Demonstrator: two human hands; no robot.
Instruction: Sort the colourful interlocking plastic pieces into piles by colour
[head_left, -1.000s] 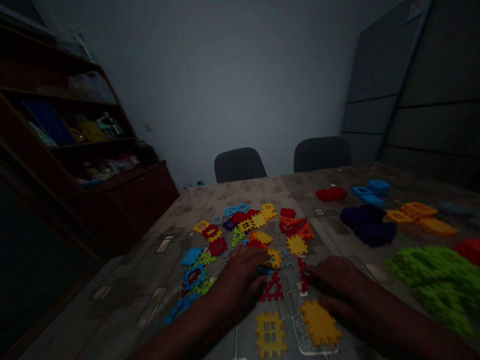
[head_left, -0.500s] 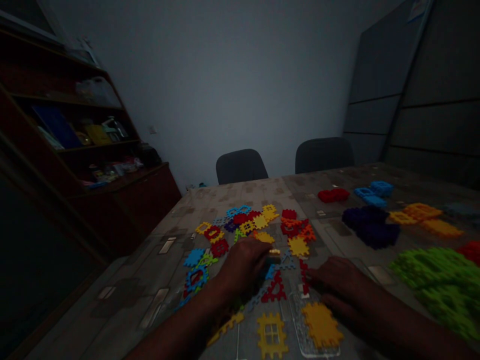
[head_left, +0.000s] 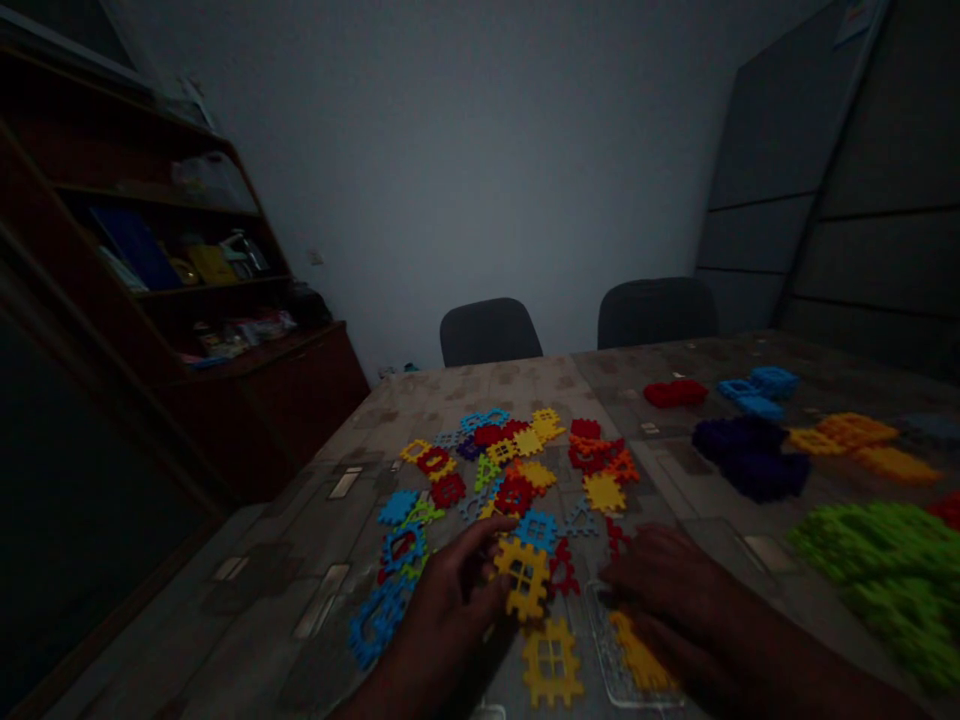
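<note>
The left hand [head_left: 454,605] pinches a yellow tile [head_left: 535,579], probably light, stiff, best held by its edges; the right hand's [head_left: 679,600] grip is unclear.

One camera, worn on the person's head, looks forward and down across the table [head_left: 262,605] from its near side. The left hand [head_left: 454,592] and right hand [head_left: 667,590] are close to it, low in the view, with the forearms entering from the bottom. Ahead, past the table's far edge, stand two chair backs [head_left: 491,333] and the pale wall [head_left: 517,170]. The wide view also reaches a slanting shelf unit [head_left: 319,385] at left and tall dark panels [head_left: 776,130] at right.
</note>
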